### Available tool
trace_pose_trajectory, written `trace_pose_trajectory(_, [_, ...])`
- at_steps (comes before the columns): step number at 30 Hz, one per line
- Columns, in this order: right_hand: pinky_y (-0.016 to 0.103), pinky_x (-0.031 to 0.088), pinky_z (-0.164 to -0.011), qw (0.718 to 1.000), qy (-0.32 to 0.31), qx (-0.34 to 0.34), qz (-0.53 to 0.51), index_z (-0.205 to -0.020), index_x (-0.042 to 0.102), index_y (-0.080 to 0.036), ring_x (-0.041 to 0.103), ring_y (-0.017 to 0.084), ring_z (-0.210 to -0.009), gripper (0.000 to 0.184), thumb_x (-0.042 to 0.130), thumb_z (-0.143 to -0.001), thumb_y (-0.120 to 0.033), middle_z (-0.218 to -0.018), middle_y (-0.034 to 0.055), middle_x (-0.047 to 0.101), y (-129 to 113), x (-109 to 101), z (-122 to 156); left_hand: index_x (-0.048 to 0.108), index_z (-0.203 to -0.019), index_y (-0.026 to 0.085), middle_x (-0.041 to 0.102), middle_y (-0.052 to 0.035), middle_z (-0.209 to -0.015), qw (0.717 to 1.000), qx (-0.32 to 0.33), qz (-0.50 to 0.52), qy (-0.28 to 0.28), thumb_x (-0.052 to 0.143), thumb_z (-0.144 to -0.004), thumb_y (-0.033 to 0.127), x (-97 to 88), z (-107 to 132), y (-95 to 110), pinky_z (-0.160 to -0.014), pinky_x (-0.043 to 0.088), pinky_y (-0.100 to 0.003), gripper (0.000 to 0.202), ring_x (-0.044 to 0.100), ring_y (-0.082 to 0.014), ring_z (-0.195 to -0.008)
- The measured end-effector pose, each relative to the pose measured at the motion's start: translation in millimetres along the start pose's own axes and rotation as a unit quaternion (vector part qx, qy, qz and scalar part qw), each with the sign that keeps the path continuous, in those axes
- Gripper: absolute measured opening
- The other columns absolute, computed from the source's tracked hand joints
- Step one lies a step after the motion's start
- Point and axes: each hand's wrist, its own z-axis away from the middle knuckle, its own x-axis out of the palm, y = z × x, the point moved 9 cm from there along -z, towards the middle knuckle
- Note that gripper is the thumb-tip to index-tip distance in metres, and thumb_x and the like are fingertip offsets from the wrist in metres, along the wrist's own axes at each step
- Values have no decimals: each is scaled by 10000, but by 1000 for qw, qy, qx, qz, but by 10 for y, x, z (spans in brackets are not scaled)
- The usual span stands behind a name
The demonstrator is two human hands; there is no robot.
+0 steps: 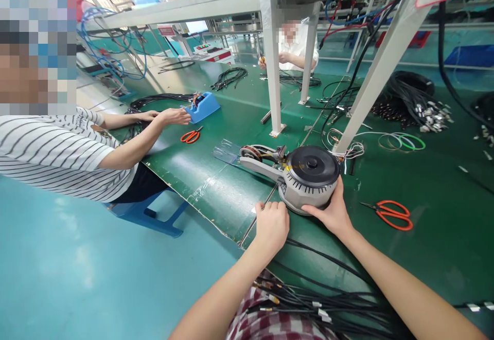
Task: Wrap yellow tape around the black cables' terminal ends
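- You are sitting at the near edge of the green worktop point(216, 191), with the grey dispenser point(309, 175) just in front of you and its black round lid facing up.
- Your right hand point(332, 212) is lying open against the dispenser's near side. The thumb is running along its base and the fingers are spreading around the curve, probably to brace it so it does not slide.
- Your left hand point(272, 224) is curling shut on a thin cable point(250, 228). It is touching the front of the dispenser, so the cable is sitting close to the outlet, which looks like the reason for holding it there.
- The cable is running from that fist slantwise down to the worktop's edge.
- A bundle point(328, 306) of black cables is lying across your lap, within easy reach below both hands.
- Orange scissors point(389, 214) are lying on the worktop to the right of your right hand, apart from it.
- A co-worker point(69, 149) in a striped shirt is sitting to your left, reaching both hands toward a blue holder point(204, 106), with more scissors nearby.
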Motion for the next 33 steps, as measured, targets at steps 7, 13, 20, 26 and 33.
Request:
trace_pose_trajectory(7, [590,238,-1229,1000,1,2,5,-1611,43,-212,261,384,-1498,1420,899,-557,-626,-1649,170,193,10,6,3,620,-824,160,681,-86,-801,998,42,51,-8,491,-940,155,109,124,457,-868,320,-444,175,612,-250,-771])
trace_pose_trajectory(13, [579,233,-1235,1000,3,-3,12,-1610,43,-203,264,379,-1497,1418,899,-562,-625,-1648,169,190,2,-13,14,600,-849,189,684,-63,-847,999,32,37,-1,472,-987,220,-27,66,182,-868,311,-448,191,620,-248,-815])
trace_pose_trajectory(20, [601,246,-1226,1000,1,7,7,-1613,38,-232,266,388,-1496,1415,902,-561,-619,-1650,156,201,22,-4,8,592,-849,185,667,-67,-849,1000,-3,7,-3,454,-987,186,5,14,7,-844,314,-424,196,617,-252,-820])
trace_pose_trajectory(26, [587,235,-1235,1000,1,0,5,-1614,39,-223,255,381,-1502,1417,901,-560,-619,-1653,155,193,14,1,3,604,-868,172,669,-78,-837,998,27,51,-9,486,-955,162,128,145,423,-804,320,-404,147,609,-246,-786])
trace_pose_trajectory(33, [581,251,-1232,1000,-1,2,11,-1612,38,-226,276,379,-1495,1419,898,-558,-628,-1648,155,208,13,-17,4,586,-811,195,679,-61,-811,1000,15,21,-2,459,-996,227,-7,25,90,-839,310,-432,227,620,-250,-792])
